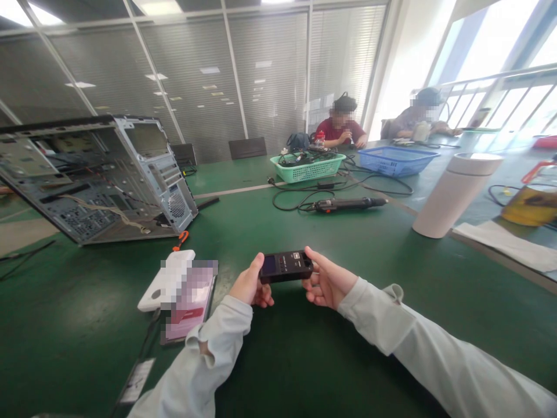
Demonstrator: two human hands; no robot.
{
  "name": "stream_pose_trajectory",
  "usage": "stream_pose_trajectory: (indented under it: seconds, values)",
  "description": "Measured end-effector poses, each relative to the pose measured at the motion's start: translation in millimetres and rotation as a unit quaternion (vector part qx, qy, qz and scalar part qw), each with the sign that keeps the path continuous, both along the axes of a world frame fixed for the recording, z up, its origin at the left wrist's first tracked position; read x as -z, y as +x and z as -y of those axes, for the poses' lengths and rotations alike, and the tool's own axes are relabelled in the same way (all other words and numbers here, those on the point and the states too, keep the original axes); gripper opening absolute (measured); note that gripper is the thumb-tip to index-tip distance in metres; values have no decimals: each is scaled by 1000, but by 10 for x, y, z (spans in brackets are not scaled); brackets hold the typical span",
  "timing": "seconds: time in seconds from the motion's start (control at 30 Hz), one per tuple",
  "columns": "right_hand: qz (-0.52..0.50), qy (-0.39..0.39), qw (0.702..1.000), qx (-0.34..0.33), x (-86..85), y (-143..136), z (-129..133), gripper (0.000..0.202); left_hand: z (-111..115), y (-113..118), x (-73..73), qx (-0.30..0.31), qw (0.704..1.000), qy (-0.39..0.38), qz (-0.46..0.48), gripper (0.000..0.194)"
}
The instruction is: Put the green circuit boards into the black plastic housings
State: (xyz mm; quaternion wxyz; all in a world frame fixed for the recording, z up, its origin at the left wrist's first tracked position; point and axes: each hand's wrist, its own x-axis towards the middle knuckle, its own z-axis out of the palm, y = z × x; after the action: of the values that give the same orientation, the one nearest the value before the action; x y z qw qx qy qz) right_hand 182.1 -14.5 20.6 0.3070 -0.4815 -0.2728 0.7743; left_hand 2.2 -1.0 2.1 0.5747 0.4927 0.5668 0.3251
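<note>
Between my two hands is a small black handheld device (285, 268) with a dark screen at its left end and small white markings on its face. My left hand (251, 284) grips the screen end, thumb on the near-left edge. At the other end, my right hand (328, 280) pinches it with the thumb on top and fingers curled below. The device is held above the green table (300, 354), face tilted up toward me. Its underside is hidden.
An open computer case (130, 180) stands at left. Near my left arm lie a white device (167, 281) and a pink item (191, 307). Ahead are a black electric screwdriver (348, 204), a green basket (308, 168) and a blue basket (395, 162). A tumbler (455, 194) stands right. Two people sit beyond.
</note>
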Motion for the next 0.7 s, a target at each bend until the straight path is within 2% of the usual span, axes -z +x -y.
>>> stream_pose_trajectory:
  seconds: [0.07,0.17,0.2,0.27,0.33,0.4,0.47,0.53,0.6,0.7]
  values:
    - [-20,15,999,36,12,0,-10,42,37,22,-1,-12,999,12,31,64]
    - [-65,32,995,63,62,-18,-20,37,107,47,36,-10,989,140,46,59]
    - [-76,38,994,68,88,-25,-24,35,128,48,51,3,981,191,22,57]
    - [-92,61,991,75,149,-31,-35,31,163,34,70,36,951,295,-88,55]
    - [-104,102,987,69,211,-24,-51,43,181,4,68,72,884,399,-232,50]
    - [-121,152,980,50,260,-7,-67,59,185,-29,48,95,794,498,-334,42]
    - [-140,188,972,27,287,10,-78,65,178,-55,22,106,718,570,-386,32]
    - [-150,207,967,16,293,17,-82,65,170,-66,-2,105,670,605,-417,24]
    - [-147,212,966,17,294,16,-86,67,169,-64,-18,105,655,610,-433,18]
    - [-126,219,967,29,313,10,-101,68,189,-45,-30,101,675,599,-418,21]
